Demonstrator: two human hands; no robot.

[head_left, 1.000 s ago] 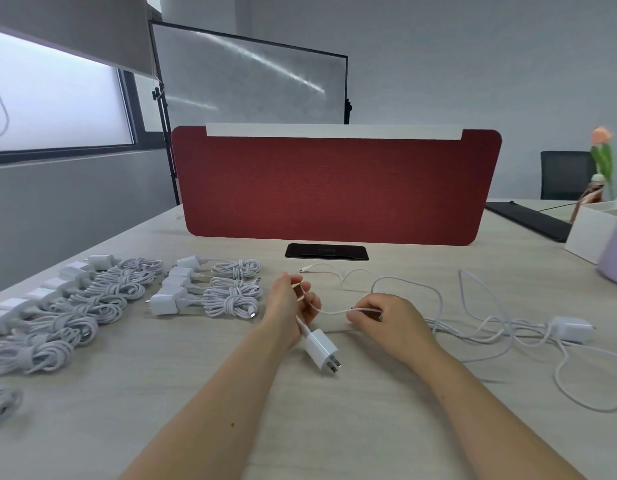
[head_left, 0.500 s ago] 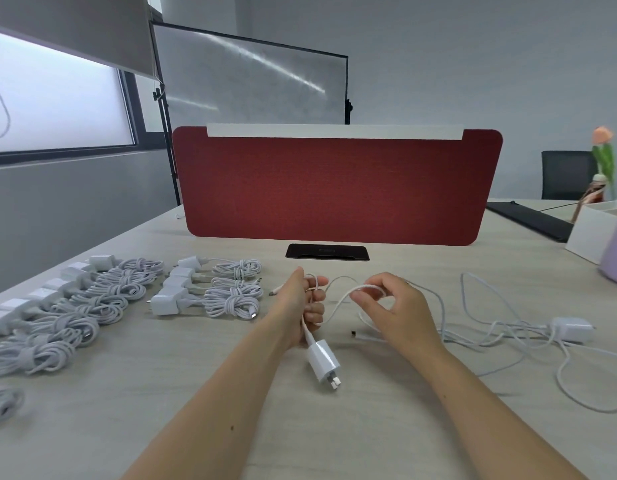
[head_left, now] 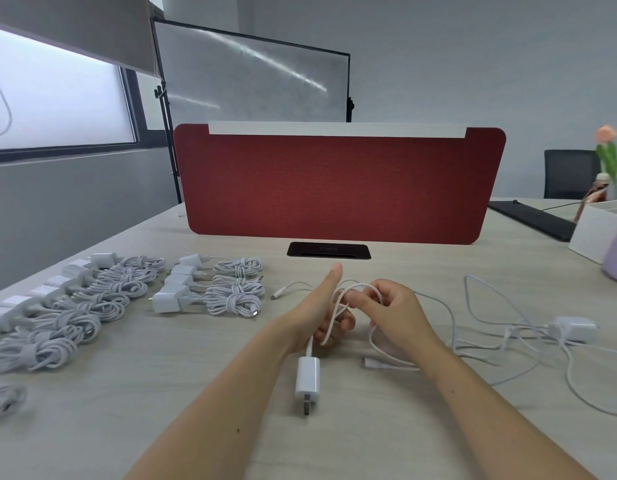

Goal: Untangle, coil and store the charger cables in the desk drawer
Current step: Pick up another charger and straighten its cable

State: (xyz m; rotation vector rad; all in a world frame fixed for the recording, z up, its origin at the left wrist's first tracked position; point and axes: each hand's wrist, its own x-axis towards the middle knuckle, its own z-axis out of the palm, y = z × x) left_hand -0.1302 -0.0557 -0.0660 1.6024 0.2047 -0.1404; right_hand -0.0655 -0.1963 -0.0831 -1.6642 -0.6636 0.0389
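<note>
While the left hand [head_left: 312, 315] grips the looped white cable [head_left: 365, 288], the right hand [head_left: 398, 315] pinches it.

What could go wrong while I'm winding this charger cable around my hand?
The cable trailing from your right hand seems to run into the loose tangle by the other charger; pulling may tighten knots. The plug below your left hand could tug loops loose.

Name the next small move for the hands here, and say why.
Probably wind another loop round the left hand, which carries only a few turns: the right hand pinches the cable, and slack with its connector lies loose on the desk.
</note>
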